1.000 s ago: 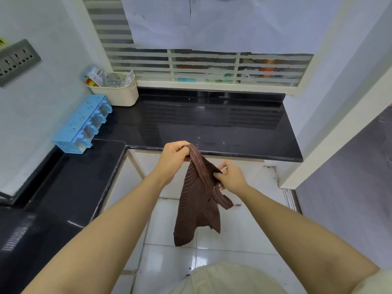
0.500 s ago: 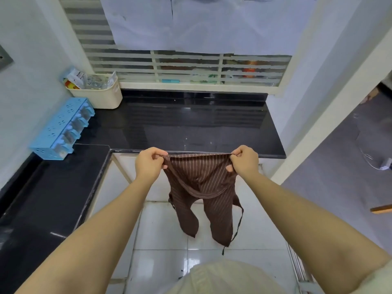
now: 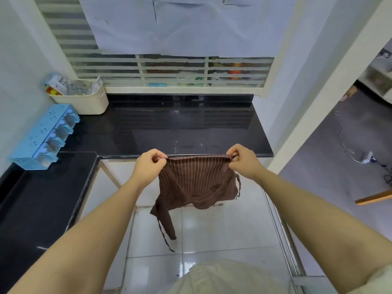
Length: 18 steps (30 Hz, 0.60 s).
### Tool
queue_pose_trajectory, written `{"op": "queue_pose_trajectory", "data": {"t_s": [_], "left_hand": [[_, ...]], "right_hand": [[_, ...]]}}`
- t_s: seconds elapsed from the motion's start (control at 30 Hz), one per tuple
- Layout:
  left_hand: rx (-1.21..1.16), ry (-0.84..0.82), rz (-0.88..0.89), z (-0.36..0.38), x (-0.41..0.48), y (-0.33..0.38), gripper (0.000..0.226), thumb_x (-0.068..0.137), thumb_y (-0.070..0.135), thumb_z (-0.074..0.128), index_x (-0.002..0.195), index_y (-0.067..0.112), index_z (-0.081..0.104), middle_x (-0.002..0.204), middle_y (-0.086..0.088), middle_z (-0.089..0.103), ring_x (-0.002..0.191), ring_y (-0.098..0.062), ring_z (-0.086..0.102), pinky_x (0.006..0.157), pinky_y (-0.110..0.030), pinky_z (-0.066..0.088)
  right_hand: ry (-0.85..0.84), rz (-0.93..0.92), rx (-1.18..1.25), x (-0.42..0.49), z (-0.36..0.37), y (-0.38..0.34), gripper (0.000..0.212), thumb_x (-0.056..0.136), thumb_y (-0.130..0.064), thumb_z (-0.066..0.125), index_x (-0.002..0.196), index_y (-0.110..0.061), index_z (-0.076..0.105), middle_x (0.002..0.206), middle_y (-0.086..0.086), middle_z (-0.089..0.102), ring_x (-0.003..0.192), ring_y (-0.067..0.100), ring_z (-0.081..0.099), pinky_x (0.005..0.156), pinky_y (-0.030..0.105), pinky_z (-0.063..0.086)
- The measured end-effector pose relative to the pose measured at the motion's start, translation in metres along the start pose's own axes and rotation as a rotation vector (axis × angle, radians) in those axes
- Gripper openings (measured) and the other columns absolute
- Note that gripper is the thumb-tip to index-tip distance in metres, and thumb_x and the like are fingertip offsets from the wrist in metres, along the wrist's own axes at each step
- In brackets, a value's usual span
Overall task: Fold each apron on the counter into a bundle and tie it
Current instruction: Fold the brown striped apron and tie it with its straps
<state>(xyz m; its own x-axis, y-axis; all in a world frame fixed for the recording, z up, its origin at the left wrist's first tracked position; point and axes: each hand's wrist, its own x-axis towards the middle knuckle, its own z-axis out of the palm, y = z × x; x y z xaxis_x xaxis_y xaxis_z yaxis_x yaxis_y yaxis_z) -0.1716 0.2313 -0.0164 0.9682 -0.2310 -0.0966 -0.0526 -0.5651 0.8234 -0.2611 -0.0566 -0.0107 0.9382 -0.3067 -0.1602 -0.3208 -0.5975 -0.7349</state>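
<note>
Both hands, left (image 3: pixel 150 166) and right (image 3: pixel 244 161), pinch apron (image 3: pixel 196 183) top edge taut parallel to counter (image 3: pixel 180 128) edge, body hanging below, counter just ahead.

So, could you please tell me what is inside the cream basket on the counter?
The cream basket on the counter holds crumpled clear and white packets, one red and yellow at the left. Its wall hides whatever lies lower down.

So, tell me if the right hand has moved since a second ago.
Yes: right hand moved rightward, up toward the right corner of the counter.
</note>
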Motion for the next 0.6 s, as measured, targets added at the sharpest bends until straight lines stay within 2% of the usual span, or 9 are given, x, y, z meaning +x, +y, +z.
{"op": "queue_pose_trajectory", "data": {"t_s": [0.1,0.27,0.33,0.43,0.5,0.6], "left_hand": [[-0.013,-0.051,0.061,-0.004,-0.005,-0.001,0.017,0.086,0.01,0.065,0.098,0.022,0.065,0.086,0.0,0.064,0.076,-0.013,0.059,0.066,-0.02,0.047],[0.073,0.042,0.158,-0.009,-0.004,-0.007,0.008,0.085,0.021,0.073,0.079,0.026,0.071,0.082,0.006,0.068,0.079,-0.011,0.064,0.077,-0.034,0.057],[0.097,0.034,0.186,-0.011,-0.005,-0.008,0.006,0.083,0.026,0.076,0.082,0.027,0.07,0.087,0.007,0.066,0.083,-0.009,0.063,0.077,-0.032,0.056],[0.311,-0.101,0.259,-0.011,-0.007,-0.007,0.037,0.072,0.038,0.084,0.096,0.027,0.058,0.095,0.007,0.054,0.088,-0.01,0.052,0.072,-0.023,0.046],[0.453,-0.068,0.283,-0.005,-0.009,-0.006,0.043,0.072,0.035,0.084,0.096,0.025,0.049,0.096,0.006,0.049,0.09,-0.014,0.046,0.071,-0.022,0.038],[0.515,0.119,0.297,0.003,-0.01,-0.001,0.029,0.078,0.013,0.073,0.088,0.018,0.046,0.088,0.001,0.047,0.087,-0.019,0.044,0.07,-0.025,0.032]], "right_hand": [[0.038,-0.025,-0.03,0.002,0.002,0.004,0.019,0.086,0.004,0.06,0.095,-0.013,0.059,0.084,0.003,0.062,0.067,0.011,0.054,0.062,0.018,0.045],[0.03,-0.074,-0.065,0.005,0.004,0.003,0.012,0.091,-0.013,0.067,0.091,-0.017,0.056,0.08,0.002,0.066,0.072,0.016,0.066,0.073,0.029,0.057],[0.05,-0.095,-0.078,0.006,0.005,0.001,0.01,0.092,-0.016,0.065,0.091,-0.017,0.055,0.076,0.0,0.064,0.072,0.017,0.067,0.076,0.033,0.059],[0.055,-0.109,-0.097,0.006,0.008,-0.001,0.008,0.095,-0.019,0.061,0.091,-0.017,0.054,0.076,-0.001,0.062,0.074,0.018,0.065,0.078,0.036,0.06],[0.058,-0.115,-0.094,0.006,0.01,-0.004,0.009,0.095,-0.02,0.061,0.089,-0.017,0.054,0.076,0.0,0.061,0.075,0.02,0.066,0.078,0.038,0.059],[0.065,-0.134,-0.083,0.005,0.013,-0.011,0.012,0.094,-0.017,0.06,0.085,-0.018,0.052,0.074,0.0,0.06,0.074,0.021,0.064,0.075,0.036,0.057]]}}
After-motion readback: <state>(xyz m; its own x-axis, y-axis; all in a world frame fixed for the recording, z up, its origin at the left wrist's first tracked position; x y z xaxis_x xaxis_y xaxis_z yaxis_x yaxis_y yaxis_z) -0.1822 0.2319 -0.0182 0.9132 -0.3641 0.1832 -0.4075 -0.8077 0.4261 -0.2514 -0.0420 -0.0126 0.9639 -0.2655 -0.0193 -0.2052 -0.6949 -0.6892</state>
